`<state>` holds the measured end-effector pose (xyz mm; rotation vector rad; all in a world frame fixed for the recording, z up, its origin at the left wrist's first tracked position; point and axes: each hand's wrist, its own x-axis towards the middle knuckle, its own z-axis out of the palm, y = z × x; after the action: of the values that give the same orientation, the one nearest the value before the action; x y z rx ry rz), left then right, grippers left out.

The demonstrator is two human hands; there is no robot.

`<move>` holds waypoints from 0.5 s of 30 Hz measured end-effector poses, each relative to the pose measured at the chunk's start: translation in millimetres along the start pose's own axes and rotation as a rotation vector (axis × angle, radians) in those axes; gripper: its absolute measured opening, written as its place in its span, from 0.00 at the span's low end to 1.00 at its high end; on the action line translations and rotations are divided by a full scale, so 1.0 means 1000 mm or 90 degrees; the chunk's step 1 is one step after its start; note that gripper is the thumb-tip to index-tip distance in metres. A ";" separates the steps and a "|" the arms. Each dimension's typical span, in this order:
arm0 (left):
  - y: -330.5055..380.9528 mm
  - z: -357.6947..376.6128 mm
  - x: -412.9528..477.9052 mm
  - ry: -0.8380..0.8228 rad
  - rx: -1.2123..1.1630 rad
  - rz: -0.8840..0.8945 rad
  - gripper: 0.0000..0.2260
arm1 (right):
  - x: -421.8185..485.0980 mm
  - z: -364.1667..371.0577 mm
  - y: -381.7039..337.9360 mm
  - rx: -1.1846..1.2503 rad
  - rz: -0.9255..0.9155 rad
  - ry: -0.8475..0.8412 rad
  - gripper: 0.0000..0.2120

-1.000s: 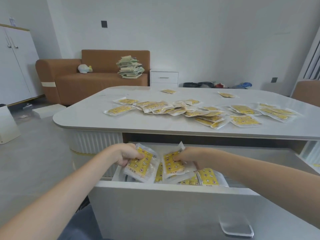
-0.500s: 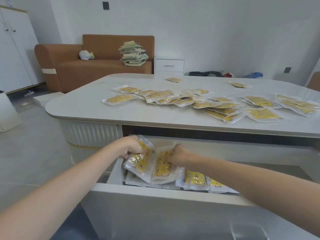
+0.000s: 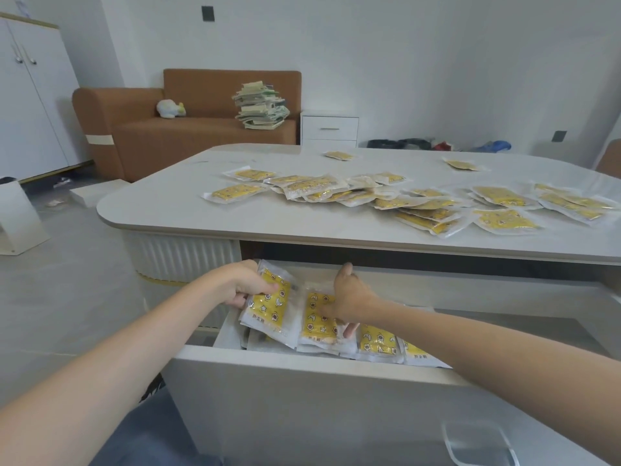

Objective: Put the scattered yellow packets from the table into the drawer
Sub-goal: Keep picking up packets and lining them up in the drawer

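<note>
Pinching the top edge of an upright yellow packet (image 3: 270, 306), the left hand (image 3: 243, 285) keeps its grip closed at the left end of the open drawer (image 3: 336, 361); the right hand (image 3: 349, 301) lies with fingers spread and open, pressing a second packet (image 3: 317, 319) just beside the first; more packets (image 3: 379, 339) lean in a row to the right inside the drawer. Judging by this, the step in hand is settling packets into the drawer. Most of the scattered packets (image 3: 420, 203) are on the counter (image 3: 188, 213), spread across its middle and right, with two lying farther back; the next move calls for letting go, reaching over the near edge and gathering another handful.
</note>
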<state>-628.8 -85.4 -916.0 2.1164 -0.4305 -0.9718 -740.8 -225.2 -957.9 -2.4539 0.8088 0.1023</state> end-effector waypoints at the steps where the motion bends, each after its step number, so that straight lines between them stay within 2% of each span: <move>1: -0.001 -0.001 0.000 -0.005 -0.013 -0.002 0.03 | 0.000 -0.001 0.001 0.008 -0.016 0.030 0.36; 3: -0.003 -0.003 -0.001 -0.026 -0.055 -0.011 0.07 | 0.001 -0.005 0.000 0.042 -0.041 0.076 0.24; 4: -0.003 -0.004 -0.001 -0.045 -0.090 -0.016 0.07 | 0.002 -0.007 -0.001 0.087 -0.041 0.074 0.22; 7: -0.002 -0.006 -0.005 -0.117 -0.186 -0.015 0.06 | -0.001 -0.009 -0.009 0.341 0.039 -0.042 0.23; 9: 0.001 -0.004 -0.006 -0.139 -0.207 -0.010 0.06 | -0.001 -0.006 -0.016 0.434 0.048 -0.115 0.21; 15: 0.002 0.002 -0.004 -0.104 -0.209 0.017 0.05 | 0.004 -0.005 -0.023 0.594 0.095 -0.129 0.16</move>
<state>-633.1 -85.5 -913.6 1.7407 -0.3517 -1.1220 -724.7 -214.3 -943.2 -1.4813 0.7240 0.0171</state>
